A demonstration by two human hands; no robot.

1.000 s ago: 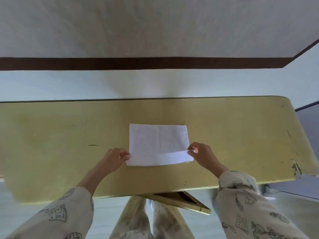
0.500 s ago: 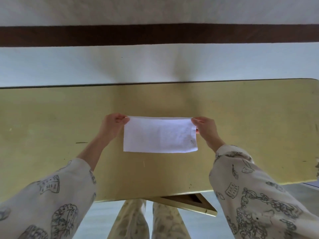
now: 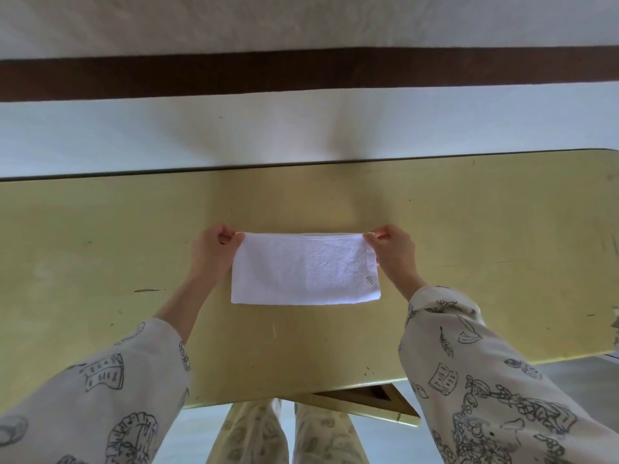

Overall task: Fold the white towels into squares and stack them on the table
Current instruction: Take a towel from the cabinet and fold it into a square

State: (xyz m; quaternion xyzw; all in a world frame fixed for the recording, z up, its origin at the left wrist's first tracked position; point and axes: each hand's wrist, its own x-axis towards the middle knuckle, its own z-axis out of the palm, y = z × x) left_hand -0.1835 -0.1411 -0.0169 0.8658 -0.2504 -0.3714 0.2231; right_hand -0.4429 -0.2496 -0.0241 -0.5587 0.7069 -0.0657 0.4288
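Observation:
A white towel (image 3: 304,267) lies on the yellow table (image 3: 100,246) as a wide rectangle, folded in half, with a small grey mark near its right edge. My left hand (image 3: 212,251) pinches the far left corner of the towel. My right hand (image 3: 392,251) pinches the far right corner. Both hands sit at the towel's far edge, where the layers meet. No other towel is in view.
The table's far edge runs along a white wall with a dark brown band (image 3: 301,73). Its rounded right end (image 3: 603,262) is chipped. My legs (image 3: 284,433) and a wooden table brace (image 3: 368,400) show below the near edge.
My hands carried the towel's near edge away from me over to the far edge, halving the towel. Since half a second ago the hands hold still at the far corners.

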